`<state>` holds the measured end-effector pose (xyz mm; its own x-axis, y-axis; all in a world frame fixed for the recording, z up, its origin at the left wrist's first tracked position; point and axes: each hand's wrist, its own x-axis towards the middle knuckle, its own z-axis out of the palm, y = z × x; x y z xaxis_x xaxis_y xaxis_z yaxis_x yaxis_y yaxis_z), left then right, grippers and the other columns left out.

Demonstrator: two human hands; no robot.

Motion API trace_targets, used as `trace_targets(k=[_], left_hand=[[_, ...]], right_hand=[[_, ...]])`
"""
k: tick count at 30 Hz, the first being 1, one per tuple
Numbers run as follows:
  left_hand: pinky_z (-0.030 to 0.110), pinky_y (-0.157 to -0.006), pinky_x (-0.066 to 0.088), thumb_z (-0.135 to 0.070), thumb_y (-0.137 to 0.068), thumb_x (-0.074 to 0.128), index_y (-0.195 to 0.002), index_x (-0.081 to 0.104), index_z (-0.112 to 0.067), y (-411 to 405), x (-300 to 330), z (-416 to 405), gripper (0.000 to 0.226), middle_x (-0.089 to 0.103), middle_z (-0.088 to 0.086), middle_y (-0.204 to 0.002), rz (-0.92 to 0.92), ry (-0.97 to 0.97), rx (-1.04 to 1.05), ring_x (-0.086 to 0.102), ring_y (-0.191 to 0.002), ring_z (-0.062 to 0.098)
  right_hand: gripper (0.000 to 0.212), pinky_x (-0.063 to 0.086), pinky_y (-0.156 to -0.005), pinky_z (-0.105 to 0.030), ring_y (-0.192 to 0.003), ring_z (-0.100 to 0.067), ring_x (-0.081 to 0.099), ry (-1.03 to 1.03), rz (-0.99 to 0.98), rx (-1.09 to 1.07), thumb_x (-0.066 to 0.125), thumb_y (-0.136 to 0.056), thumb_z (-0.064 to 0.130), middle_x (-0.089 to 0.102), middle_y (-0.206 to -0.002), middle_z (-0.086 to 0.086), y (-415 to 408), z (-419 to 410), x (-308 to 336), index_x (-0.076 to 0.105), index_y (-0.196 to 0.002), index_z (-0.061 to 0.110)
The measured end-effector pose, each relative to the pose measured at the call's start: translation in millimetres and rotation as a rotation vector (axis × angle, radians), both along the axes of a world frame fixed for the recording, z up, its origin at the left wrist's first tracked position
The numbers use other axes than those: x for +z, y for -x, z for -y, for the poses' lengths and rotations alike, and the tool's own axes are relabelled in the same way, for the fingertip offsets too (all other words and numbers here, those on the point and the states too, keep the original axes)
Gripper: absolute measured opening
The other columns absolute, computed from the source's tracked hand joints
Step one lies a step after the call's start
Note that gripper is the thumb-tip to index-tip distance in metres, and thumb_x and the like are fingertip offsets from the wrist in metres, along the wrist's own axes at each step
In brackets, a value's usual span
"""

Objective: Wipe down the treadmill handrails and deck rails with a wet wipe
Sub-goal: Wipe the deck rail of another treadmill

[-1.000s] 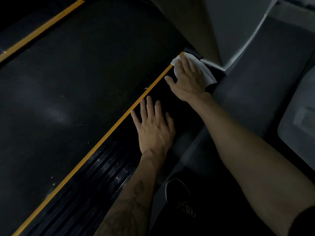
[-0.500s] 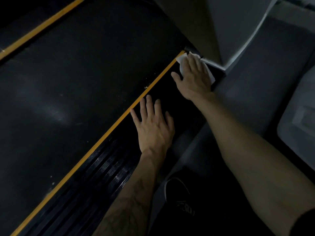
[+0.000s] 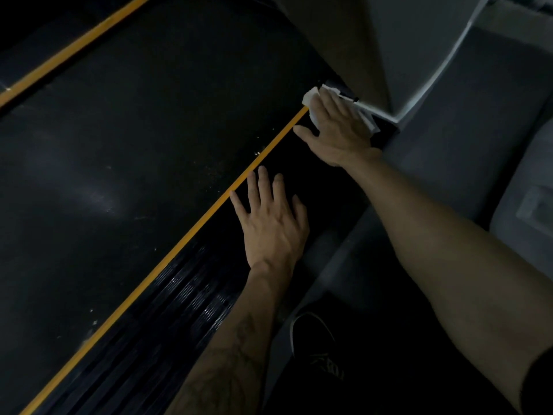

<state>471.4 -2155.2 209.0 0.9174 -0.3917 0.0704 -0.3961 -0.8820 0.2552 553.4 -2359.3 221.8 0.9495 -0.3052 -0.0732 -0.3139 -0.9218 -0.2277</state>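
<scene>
Two hands lie flat on the right deck rail (image 3: 191, 319) of the treadmill, both with fingers straight and neither clamped on anything. Farther up, at the front end of the rail, the right hand (image 3: 338, 130) presses a white wipe (image 3: 311, 98) down under its palm and fingers; the wipe's crumpled corners stick out on both sides of the hand, one over the top end of the orange stripe (image 3: 185, 244), the other toward the outer edge of the rail. That hand's thumb is spread out to the side, its tip near the stripe. The wipe sits right where the rail runs in under the grey upright (image 3: 419, 49) and its pale bottom trim, touching or nearly touching that trim; in this dim light I cannot say which. Closer to me, the left hand (image 3: 272, 223) rests palm down on the same rail, fingers a little spread and pointing up along it, the thumb tip just at the stripe. A clear stretch of black rail separates the two hands. Below the left wrist the rail shows ribbed grooves that catch a faint shine. To the left of the stripe spreads the dark belt (image 3: 113, 163), dusty, with a few pale specks near the stripe, and a second orange stripe (image 3: 71, 49) crosses the far top corner. Down between the forearms a dark shoe (image 3: 314, 342) with a pale sole edge stands on the grey floor (image 3: 484, 115) beside the machine. The left forearm carries dark markings near the bottom of the view.
</scene>
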Motion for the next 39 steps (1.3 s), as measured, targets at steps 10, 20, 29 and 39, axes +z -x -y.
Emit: trace_targets(k=[10, 20, 29, 39], left_hand=[[0.061, -0.126, 0.002, -0.045, -0.106, 0.024, -0.154, 0.035, -0.016, 0.0, -0.7, -0.3, 0.056, 0.019, 0.011, -0.170, -0.002, 0.004, -0.001, 0.005, -0.159, 0.027], [0.062, -0.125, 0.000, -0.044, -0.106, 0.024, -0.155, 0.032, -0.016, -0.6, 1.8, 1.2, 0.056, 0.016, 0.011, -0.170, -0.021, -0.010, 0.001, 0.002, -0.160, 0.027], [0.061, -0.125, -0.001, -0.046, -0.107, 0.022, -0.156, 0.031, -0.016, -1.3, 3.1, 1.2, 0.058, 0.014, 0.010, -0.171, -0.035, -0.024, 0.001, 0.000, -0.160, 0.026], [0.062, -0.125, -0.001, -0.044, -0.106, 0.020, -0.156, 0.031, -0.016, -1.5, 4.2, 1.9, 0.059, 0.014, 0.011, -0.171, -0.037, -0.018, -0.001, 0.000, -0.159, 0.027]], right_hand=[[0.080, 0.005, -0.129, -0.038, -0.159, -0.022, 0.008, 0.136, 0.075, 0.022, 0.029, -0.105, 0.059, 0.012, -0.171, -0.014, 68.1, 15.0, -3.1, 0.018, -0.162, 0.004], [0.088, 0.004, -0.129, -0.041, -0.159, -0.022, 0.004, 0.100, 0.032, -0.009, 0.032, -0.102, 0.066, 0.006, -0.172, -0.011, 51.0, 7.1, 0.0, 0.011, -0.163, 0.006], [0.071, 0.010, -0.129, -0.040, -0.158, -0.023, 0.013, 0.139, 0.122, 0.015, 0.031, -0.108, 0.051, 0.017, -0.170, -0.013, 83.0, 20.2, -6.0, 0.023, -0.161, 0.003], [0.084, -0.003, -0.128, -0.038, -0.159, -0.021, -0.007, -0.001, -0.029, 0.038, 0.030, -0.106, 0.061, -0.006, -0.172, -0.009, 35.1, 2.3, 5.0, 0.001, -0.164, 0.007]])
